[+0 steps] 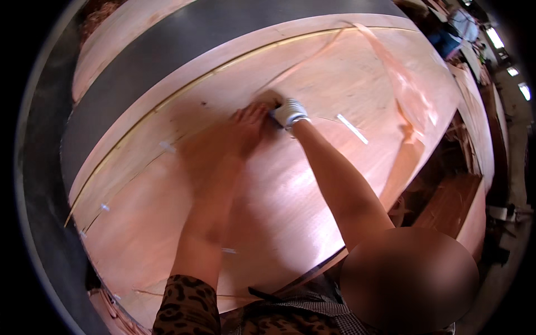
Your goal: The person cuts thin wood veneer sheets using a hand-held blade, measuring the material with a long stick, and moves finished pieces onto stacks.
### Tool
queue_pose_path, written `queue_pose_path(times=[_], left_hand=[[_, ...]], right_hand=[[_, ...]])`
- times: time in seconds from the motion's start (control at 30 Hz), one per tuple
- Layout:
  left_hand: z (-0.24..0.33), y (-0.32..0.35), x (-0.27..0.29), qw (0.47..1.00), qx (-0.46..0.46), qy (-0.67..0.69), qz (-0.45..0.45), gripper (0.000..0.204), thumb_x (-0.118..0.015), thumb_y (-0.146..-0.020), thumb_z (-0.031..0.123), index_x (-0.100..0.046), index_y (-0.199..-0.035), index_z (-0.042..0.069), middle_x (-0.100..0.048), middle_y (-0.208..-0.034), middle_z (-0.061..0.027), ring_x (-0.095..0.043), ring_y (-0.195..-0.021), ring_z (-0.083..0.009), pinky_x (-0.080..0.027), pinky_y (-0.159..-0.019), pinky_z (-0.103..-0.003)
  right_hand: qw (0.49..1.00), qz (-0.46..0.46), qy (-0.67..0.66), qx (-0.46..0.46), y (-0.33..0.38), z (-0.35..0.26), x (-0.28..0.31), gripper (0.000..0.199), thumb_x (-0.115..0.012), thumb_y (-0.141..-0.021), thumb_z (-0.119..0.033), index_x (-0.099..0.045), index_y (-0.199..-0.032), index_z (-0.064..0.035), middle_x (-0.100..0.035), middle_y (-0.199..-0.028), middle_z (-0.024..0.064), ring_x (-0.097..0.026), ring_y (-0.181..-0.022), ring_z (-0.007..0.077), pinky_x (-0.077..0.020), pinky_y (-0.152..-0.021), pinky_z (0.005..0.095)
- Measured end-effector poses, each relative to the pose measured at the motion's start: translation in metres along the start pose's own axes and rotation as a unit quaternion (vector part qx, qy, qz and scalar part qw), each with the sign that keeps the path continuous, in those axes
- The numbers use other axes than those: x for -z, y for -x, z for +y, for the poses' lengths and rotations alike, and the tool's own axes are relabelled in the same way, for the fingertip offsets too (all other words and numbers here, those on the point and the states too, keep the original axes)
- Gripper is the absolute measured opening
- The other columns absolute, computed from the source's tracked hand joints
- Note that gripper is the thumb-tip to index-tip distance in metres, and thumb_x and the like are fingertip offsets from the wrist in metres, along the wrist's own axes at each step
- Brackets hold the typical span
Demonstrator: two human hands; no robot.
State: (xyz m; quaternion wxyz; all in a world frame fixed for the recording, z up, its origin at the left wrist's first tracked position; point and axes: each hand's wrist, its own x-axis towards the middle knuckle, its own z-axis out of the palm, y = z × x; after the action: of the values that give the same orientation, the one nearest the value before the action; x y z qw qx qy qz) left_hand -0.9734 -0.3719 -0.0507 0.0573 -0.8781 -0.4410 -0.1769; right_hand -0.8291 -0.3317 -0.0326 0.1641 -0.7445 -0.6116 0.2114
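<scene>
A broad sheet of pale reddish wood veneer [290, 190] lies in front of me, with a thin crack running across it. My left hand [249, 125] is bare and rests on the sheet with its fingers stretched out. Close to its right, my right hand [291, 113] wears a white glove and is closed, pressed down at the crack. Something small and dark shows at its fingers, too blurred to name. Short pieces of white tape [352, 129] lie along the crack on both sides of my hands.
A thin yellow strip [212, 72] runs along the sheet's far side, before a dark grey band [184, 42]. Loose veneer strips [399, 78] lie on the right. Beyond the right edge are wood scraps and a reddish board [449, 206]. Another person [460, 28] is far back right.
</scene>
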Motion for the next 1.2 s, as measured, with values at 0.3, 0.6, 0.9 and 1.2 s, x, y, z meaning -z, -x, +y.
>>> queue_pose_path(times=[0.3,0.6,0.9,1.2], left_hand=[[-0.006,0.005,0.013,0.998,0.020,0.058,-0.023,0.044,-0.045,-0.077,0.013,-0.046,-0.121,0.009,-0.039,-0.131,-0.0013,-0.033,-0.123,-0.0188,-0.022,-0.102,-0.038],[0.010,-0.001,0.041,0.996,0.043,-0.015,-0.077,0.049,-0.042,-0.077,0.006,-0.040,-0.125,0.008,-0.034,-0.135,-0.0033,-0.030,-0.125,-0.0214,-0.024,-0.103,-0.037],[0.188,0.019,0.037,0.958,0.242,0.151,0.037,0.043,-0.048,-0.080,0.011,-0.042,-0.122,0.007,-0.041,-0.124,-0.0084,-0.042,-0.109,-0.0226,-0.038,-0.088,-0.034],[0.320,0.127,0.116,0.620,0.376,0.689,0.013,0.031,-0.053,-0.082,0.014,-0.050,-0.111,0.005,-0.053,-0.100,-0.0048,-0.050,-0.088,-0.0131,-0.043,-0.073,-0.028]], right_hand=[[0.992,0.119,0.033,-0.037,0.134,0.187,0.160,0.021,-0.046,-0.084,-0.023,-0.055,-0.099,-0.0111,-0.059,-0.080,0.0200,-0.057,-0.073,0.0354,-0.0447,-0.062,0.0456],[0.945,0.086,0.293,-0.115,0.086,0.318,0.250,0.041,-0.062,-0.074,-0.026,-0.052,-0.111,-0.0121,-0.048,-0.103,0.0156,-0.054,-0.091,0.0314,-0.0465,-0.074,0.0397],[0.990,0.094,0.021,0.100,0.159,0.244,0.269,0.016,-0.061,-0.076,-0.018,-0.057,-0.083,-0.0041,-0.058,-0.085,0.0156,-0.059,-0.066,0.0291,-0.0495,-0.059,0.0348],[0.805,-0.398,-0.428,-0.097,0.325,0.127,0.194,0.012,-0.057,-0.081,-0.016,-0.055,-0.087,-0.0049,-0.050,-0.066,-0.0013,-0.047,-0.057,0.0045,-0.0375,-0.046,0.0182]])
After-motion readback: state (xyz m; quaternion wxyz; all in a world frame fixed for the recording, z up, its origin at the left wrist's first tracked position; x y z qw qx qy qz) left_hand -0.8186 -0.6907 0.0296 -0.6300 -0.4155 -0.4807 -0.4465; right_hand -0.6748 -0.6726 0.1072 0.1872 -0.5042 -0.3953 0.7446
